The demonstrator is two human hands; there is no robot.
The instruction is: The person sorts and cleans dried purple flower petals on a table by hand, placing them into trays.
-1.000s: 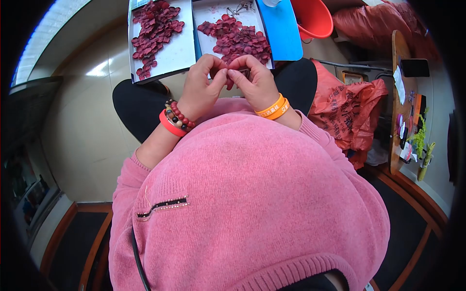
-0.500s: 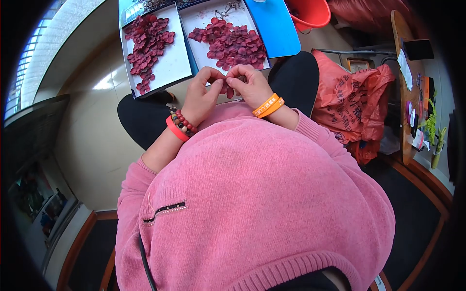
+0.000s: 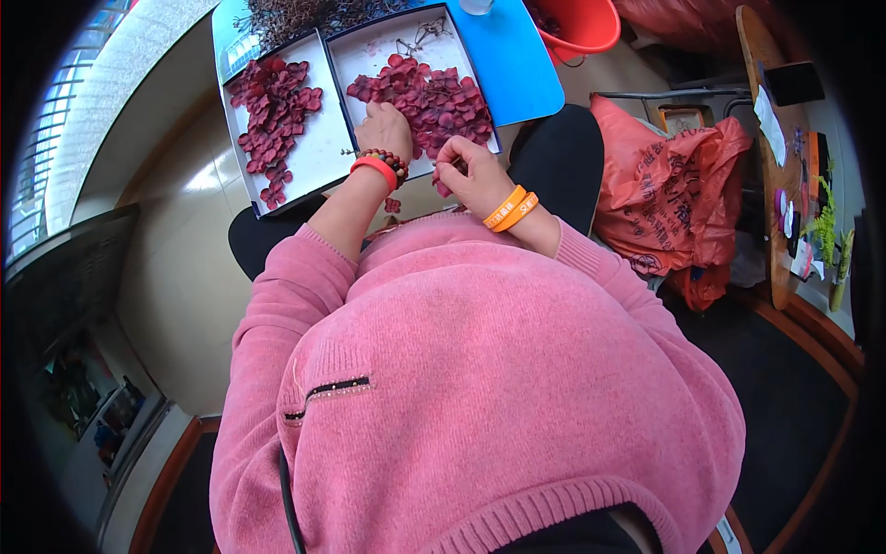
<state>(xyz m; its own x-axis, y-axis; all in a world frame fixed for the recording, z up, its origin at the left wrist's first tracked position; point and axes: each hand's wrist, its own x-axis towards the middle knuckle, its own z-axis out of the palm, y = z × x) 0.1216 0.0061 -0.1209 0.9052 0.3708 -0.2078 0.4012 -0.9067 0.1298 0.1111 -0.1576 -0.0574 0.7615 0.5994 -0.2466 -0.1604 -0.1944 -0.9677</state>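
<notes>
My left hand reaches over the right-hand white tray, at the near left edge of a heap of dark red fabric petals. Its back faces me and the fingertips are hidden, so I cannot see whether they grip anything. Nearer to my lap, my right hand pinches a dark red petal between thumb and fingers. A small dark red piece shows just below my left wrist. More fabric petals lie in the left-hand white tray.
Both trays rest on a blue table. Bare brown stems are piled at its back, beside a clear cup. To the right stand a red bucket and a red plastic bag.
My left hand has parted from the right one and moved forward over the right-hand tray. My right hand has dropped slightly and still pinches a petal. The view has shifted a little.
</notes>
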